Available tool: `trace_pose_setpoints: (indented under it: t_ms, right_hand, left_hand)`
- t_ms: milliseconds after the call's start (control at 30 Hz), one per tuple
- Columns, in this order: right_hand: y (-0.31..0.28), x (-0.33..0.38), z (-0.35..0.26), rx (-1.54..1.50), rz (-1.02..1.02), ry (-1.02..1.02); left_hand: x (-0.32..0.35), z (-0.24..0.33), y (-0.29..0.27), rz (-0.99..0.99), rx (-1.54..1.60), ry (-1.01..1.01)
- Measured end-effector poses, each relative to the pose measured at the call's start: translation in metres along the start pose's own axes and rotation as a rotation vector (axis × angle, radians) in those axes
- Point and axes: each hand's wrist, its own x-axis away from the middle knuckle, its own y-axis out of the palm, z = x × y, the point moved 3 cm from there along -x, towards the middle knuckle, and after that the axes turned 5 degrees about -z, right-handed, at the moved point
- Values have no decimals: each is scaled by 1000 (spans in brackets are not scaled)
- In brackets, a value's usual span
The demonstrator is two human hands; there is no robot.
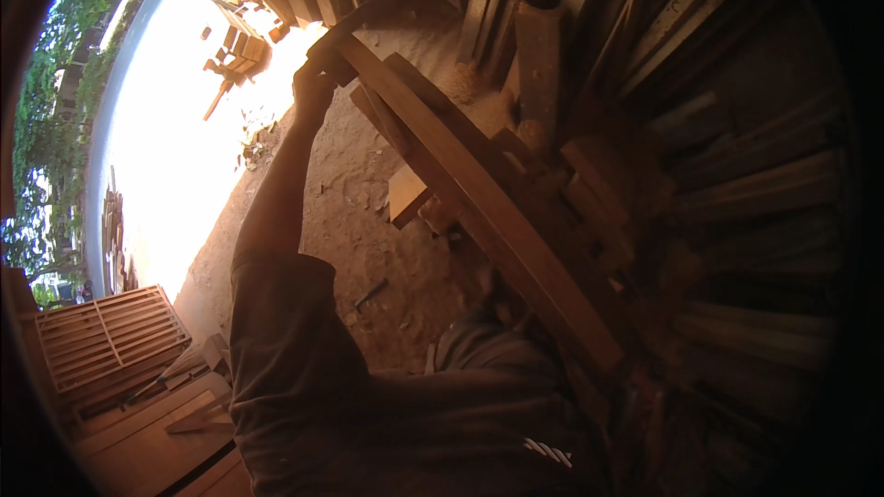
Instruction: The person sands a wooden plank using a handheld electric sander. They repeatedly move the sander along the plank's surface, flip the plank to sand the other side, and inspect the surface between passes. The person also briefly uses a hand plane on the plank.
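A long squared wooden beam (488, 207) runs slantwise from the far middle down toward the near right. My left arm reaches forward, and my left hand (318, 69) is closed on the beam's far end; the fingers show mostly as a dark outline. Beneath and beside the beam lie other boards, among them a short block with a bright sawn face (405, 191). My right hand cannot be made out; the near right, around the beam's near end, is very dark.
Tall planks (488, 9) lean at the back, and stacked timber (764, 189) fills the right side. Offcuts (241, 53) lie on the sunlit ground outside. A slatted wooden frame (110, 336) stands at the left above a wooden panel (157, 428). A small dark stick-like piece (372, 293) lies on the dirt floor.
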Motion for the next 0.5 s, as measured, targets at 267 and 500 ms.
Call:
trace_pose_setpoints:
  t_ms: [267, 500]
  right_hand:
    - [-10, -12, 28, 50, 22, 171]
    - [-34, -42, 102, 189, -3, 311]
  left_hand:
    - [-2, 0, -2, 21, 65, 51]
    - [-3, -4, -3, -22, -1, -4]
